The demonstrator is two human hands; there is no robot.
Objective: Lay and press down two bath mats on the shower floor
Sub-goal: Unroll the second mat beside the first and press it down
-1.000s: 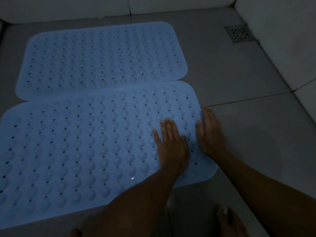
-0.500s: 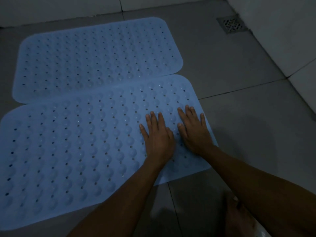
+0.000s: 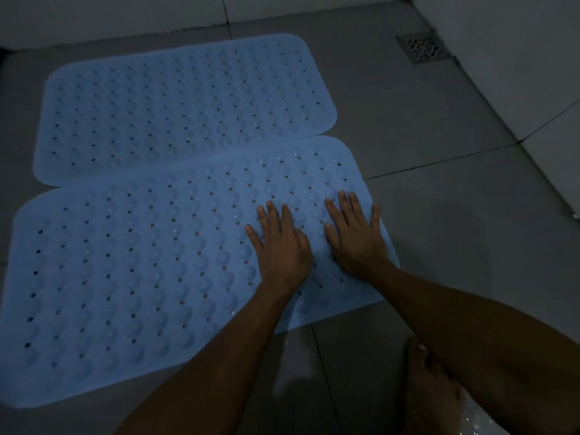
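Both hands, left hand and right hand, lie flat with straight fingers on the near mat. The far mat lies on the floor beyond the fingertips, its edge tucked under the near one.

This is a home shower area, dimly lit. Grey floor tiles run to pale tiled walls, a square metal floor drain sits in the far right corner, and two blue perforated bath mats lie on the floor.
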